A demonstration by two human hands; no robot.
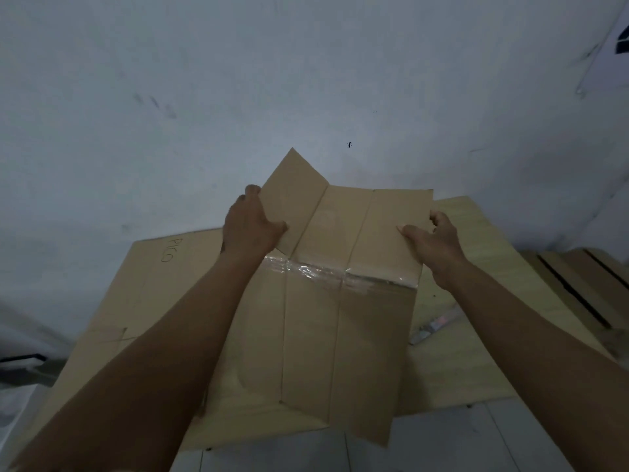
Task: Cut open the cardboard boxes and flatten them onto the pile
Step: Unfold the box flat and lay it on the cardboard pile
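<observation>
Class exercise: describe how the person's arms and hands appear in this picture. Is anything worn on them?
Both forearms are bare as far as the frame shows, with no sleeves. The left hand and right hand wear no gloves; no rings, watch or bands are visible.

Both bare arms reach forward, left hand (250, 226) and right hand (434, 241) each apparently in a pinching grip.

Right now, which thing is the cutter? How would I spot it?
Start at the big flat pile of cardboard on the floor against the white wall. Look just right of the taped box that the left hand and right hand hold up. The cutter lies there, a thin, pale, shiny stick, the only thing on the pile that is not brown card.
</observation>
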